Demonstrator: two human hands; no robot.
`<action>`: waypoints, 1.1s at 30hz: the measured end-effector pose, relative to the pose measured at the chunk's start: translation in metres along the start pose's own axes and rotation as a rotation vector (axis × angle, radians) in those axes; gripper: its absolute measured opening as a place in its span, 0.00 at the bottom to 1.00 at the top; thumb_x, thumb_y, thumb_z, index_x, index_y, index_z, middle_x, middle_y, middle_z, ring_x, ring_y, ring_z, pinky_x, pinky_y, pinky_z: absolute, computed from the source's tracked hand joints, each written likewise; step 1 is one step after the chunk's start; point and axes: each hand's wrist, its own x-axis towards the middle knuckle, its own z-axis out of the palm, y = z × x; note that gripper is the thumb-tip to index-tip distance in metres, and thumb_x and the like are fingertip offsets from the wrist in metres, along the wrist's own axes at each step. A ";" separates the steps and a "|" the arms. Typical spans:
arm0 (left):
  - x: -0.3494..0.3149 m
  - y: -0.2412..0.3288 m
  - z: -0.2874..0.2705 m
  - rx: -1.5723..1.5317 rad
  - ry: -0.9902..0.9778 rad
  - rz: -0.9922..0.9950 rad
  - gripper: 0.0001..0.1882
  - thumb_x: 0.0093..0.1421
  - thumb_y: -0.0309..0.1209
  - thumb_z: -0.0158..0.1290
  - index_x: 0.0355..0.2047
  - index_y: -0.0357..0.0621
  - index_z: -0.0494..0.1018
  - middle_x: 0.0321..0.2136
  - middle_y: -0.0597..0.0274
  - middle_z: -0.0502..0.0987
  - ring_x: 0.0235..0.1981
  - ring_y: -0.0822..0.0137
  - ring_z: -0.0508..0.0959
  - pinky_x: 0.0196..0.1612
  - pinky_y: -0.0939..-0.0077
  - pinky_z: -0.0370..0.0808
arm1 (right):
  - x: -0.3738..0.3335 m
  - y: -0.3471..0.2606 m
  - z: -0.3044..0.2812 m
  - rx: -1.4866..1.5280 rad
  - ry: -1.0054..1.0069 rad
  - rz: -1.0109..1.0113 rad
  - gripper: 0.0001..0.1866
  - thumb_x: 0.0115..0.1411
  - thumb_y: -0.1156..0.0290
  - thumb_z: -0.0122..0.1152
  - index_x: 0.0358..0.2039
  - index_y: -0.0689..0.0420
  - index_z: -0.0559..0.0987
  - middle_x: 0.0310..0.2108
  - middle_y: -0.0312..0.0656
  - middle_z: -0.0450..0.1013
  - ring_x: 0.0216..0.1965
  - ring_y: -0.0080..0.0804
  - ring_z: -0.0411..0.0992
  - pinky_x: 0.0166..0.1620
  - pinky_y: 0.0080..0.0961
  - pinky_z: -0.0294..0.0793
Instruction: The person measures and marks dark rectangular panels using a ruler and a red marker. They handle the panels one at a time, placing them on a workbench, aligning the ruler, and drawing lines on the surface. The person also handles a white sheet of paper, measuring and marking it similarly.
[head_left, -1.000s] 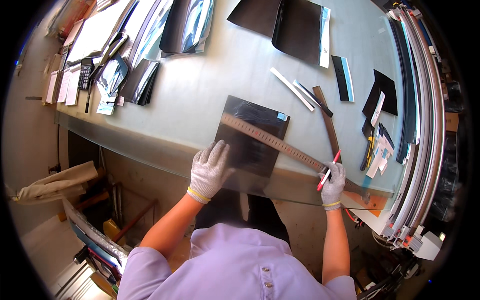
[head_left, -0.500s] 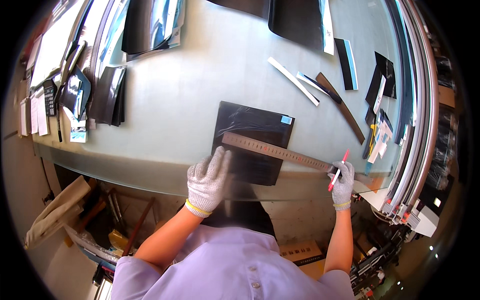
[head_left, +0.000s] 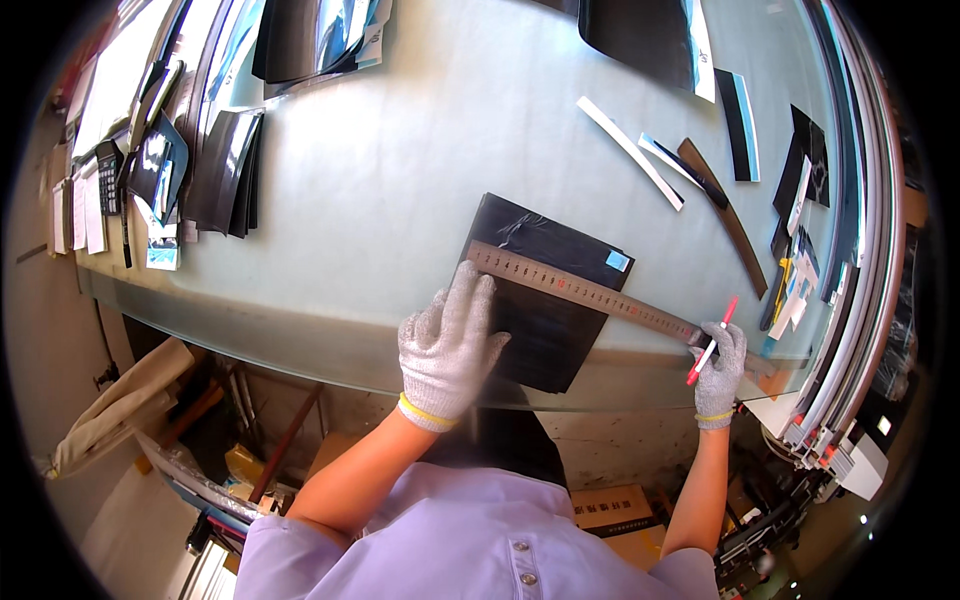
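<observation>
A flat black sheet with a small blue patch at its far right corner lies at the table's near edge, turned at a slant. Across it rests a steel ruler, running down to the right past the sheet's edge. My left hand, in a grey knit glove, has its fingers stretched over the sheet's left edge, tips at the ruler's left end. My right hand, gloved alike, grips the ruler's right end, and a white-and-red pen sits between its fingers.
On the glass-topped table, dark sheets lie at left near a calculator. A brown strip, a white strip and a yellow-handled cutter lie at right. Larger black sheets lie at the far side.
The whole view has shifted, putting the table's things farther right. The black sheet has turned clockwise, and the ruler slants more steeply. My left hand's fingers have come up to the ruler's left end.
</observation>
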 end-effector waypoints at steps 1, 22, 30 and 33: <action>0.000 0.000 0.001 0.036 -0.017 0.010 0.40 0.41 0.36 0.70 0.58 0.41 0.75 0.64 0.51 0.71 0.49 0.53 0.79 0.47 0.60 0.72 | -0.001 -0.001 0.001 -0.003 -0.001 -0.002 0.21 0.47 0.87 0.67 0.44 0.60 0.80 0.43 0.43 0.69 0.49 0.42 0.70 0.55 0.36 0.70; 0.001 -0.001 0.000 0.097 -0.063 0.043 0.42 0.45 0.39 0.67 0.62 0.39 0.71 0.67 0.50 0.68 0.52 0.55 0.77 0.49 0.61 0.70 | -0.006 -0.003 -0.002 -0.062 -0.059 -0.068 0.21 0.50 0.89 0.64 0.46 0.62 0.78 0.47 0.42 0.64 0.43 0.33 0.76 0.49 0.31 0.80; 0.001 0.003 0.000 0.144 -0.090 0.038 0.42 0.48 0.40 0.66 0.64 0.39 0.70 0.67 0.48 0.67 0.54 0.54 0.77 0.51 0.61 0.67 | -0.003 -0.027 -0.004 -0.114 -0.005 -0.001 0.21 0.45 0.84 0.72 0.43 0.61 0.80 0.44 0.43 0.71 0.48 0.42 0.71 0.52 0.35 0.72; 0.000 0.004 -0.002 0.177 -0.117 0.012 0.42 0.50 0.39 0.65 0.65 0.38 0.68 0.67 0.46 0.67 0.55 0.53 0.77 0.51 0.60 0.67 | -0.005 -0.025 0.003 -0.089 0.139 -0.058 0.21 0.44 0.82 0.75 0.41 0.61 0.80 0.41 0.42 0.73 0.45 0.40 0.72 0.52 0.35 0.73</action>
